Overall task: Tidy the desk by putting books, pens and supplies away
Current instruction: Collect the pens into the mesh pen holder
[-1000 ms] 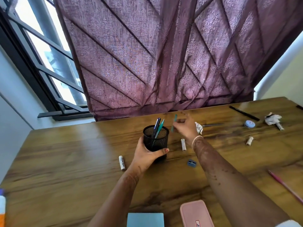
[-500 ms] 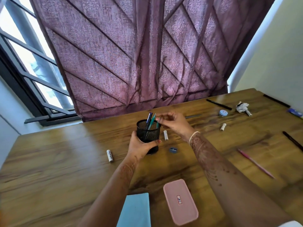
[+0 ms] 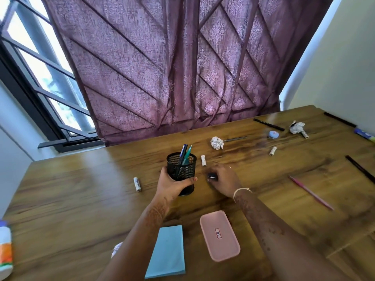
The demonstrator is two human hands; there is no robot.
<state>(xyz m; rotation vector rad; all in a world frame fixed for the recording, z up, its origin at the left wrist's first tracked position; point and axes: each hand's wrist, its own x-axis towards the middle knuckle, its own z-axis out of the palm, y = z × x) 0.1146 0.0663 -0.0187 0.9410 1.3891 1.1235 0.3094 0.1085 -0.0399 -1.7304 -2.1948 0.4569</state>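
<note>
A black mesh pen cup [image 3: 181,169] stands upright on the wooden desk [image 3: 81,199], and my left hand [image 3: 172,186] is wrapped around its near side. A dark blue pen [image 3: 183,152] and a teal pen [image 3: 188,153] stick out of the cup. Just right of the cup, my right hand [image 3: 225,180] rests low on the desk with its fingertips closed on a small dark blue sharpener [image 3: 212,176]. Loose on the desk lie a pink pen [image 3: 310,192], two black pens [image 3: 268,124] [image 3: 360,169] and a grey pencil [image 3: 235,138].
Three white cylinders [image 3: 137,184] [image 3: 203,160] [image 3: 273,151] lie around the cup. Crumpled paper balls [image 3: 217,142] [image 3: 296,127] and a round blue tin [image 3: 273,134] sit at the back. A pink case [image 3: 220,235] and blue notepad [image 3: 167,251] lie near me, a bottle [image 3: 5,248] at far left.
My right hand brought the teal pen to the cup, left it inside, then dropped down to the sharpener beside the cup. My left hand stayed on the cup.
</note>
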